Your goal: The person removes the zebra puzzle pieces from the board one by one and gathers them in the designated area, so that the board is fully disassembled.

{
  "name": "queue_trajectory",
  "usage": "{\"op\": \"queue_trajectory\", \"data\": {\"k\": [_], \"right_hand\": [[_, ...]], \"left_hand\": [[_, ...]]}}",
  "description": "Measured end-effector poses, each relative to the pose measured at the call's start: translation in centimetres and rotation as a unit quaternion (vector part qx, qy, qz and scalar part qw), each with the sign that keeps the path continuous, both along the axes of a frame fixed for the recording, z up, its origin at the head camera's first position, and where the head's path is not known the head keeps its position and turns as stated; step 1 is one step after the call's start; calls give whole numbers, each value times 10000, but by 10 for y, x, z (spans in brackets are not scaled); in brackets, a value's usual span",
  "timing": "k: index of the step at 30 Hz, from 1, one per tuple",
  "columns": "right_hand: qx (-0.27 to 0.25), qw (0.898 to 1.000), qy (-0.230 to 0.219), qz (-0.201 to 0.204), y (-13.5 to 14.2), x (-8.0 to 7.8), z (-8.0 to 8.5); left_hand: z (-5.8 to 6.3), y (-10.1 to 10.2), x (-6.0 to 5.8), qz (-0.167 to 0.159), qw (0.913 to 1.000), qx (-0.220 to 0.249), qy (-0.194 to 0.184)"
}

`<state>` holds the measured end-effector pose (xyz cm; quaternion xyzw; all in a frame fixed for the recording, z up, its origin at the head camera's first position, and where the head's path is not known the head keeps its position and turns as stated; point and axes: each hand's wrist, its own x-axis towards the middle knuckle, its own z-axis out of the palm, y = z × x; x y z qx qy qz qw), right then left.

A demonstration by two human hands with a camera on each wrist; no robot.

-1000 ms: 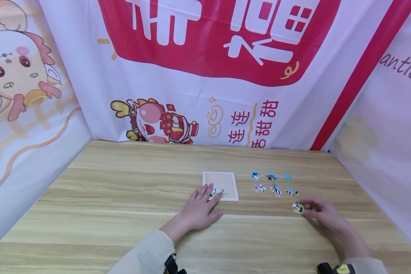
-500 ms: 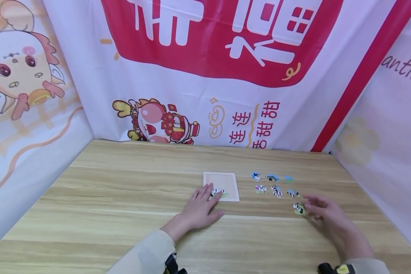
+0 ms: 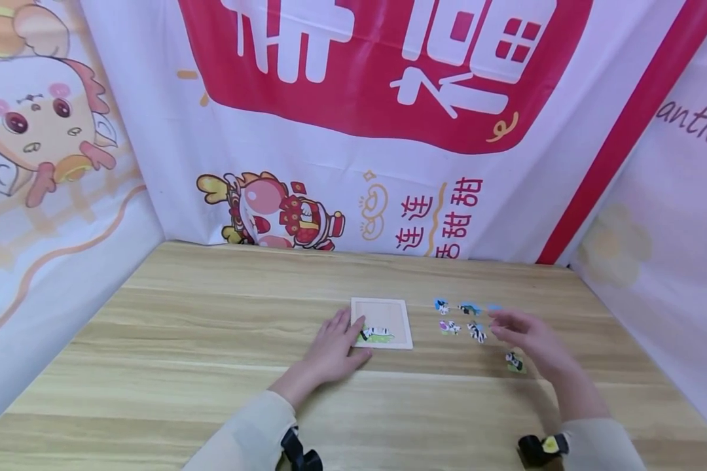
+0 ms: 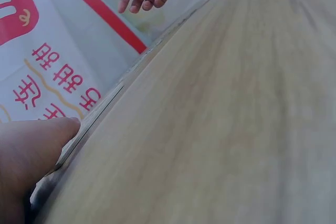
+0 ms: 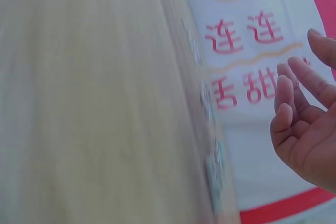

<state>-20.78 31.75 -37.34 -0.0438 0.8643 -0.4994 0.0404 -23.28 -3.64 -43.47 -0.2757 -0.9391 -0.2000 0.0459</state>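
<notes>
My left hand lies with its fingers spread at the left side of a small square puzzle tray, fingertips on its edge. Along the tray's bottom sit joined puzzle pieces printed in green, black and white. Raised over the table, my right hand has loosely bent fingers and nothing in them; the right wrist view shows the same hand apart from the tabletop. It partly hides pieces at the right end of the rows. Below it lies a puzzle piece with a black-and-white animal.
Loose puzzle pieces lie in two rows right of the tray, among them a blue one, a pink-and-white one and a striped one. Printed cloth hangs behind the wooden table and at both sides.
My right hand has let go of the black-and-white animal piece and moved up and left over the rows. My left hand has slid slightly left, uncovering more of the tray's pieces.
</notes>
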Motion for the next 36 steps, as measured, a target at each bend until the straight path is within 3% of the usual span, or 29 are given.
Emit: {"op": "queue_trajectory", "data": {"k": [8, 17, 25, 31, 36], "right_hand": [[-432, 9985, -82, 340, -38, -18, 9], [-727, 9922, 243, 986, -86, -37, -5], [-184, 9958, 285, 848, -115, -47, -21], [-94, 9962, 247, 828, -132, -46, -35], [262, 9937, 722, 811, -143, -41, -48]], "left_hand": [[-3, -3, -4, 112, 9998, -156, 72], [-1, -5, -5, 258, 9994, -232, 60], [-2, -1, -7, 514, 9984, -236, -82], [-5, 0, -8, 676, 9967, -434, -121], [-6, 1, -9, 668, 9967, -434, -137]]}}
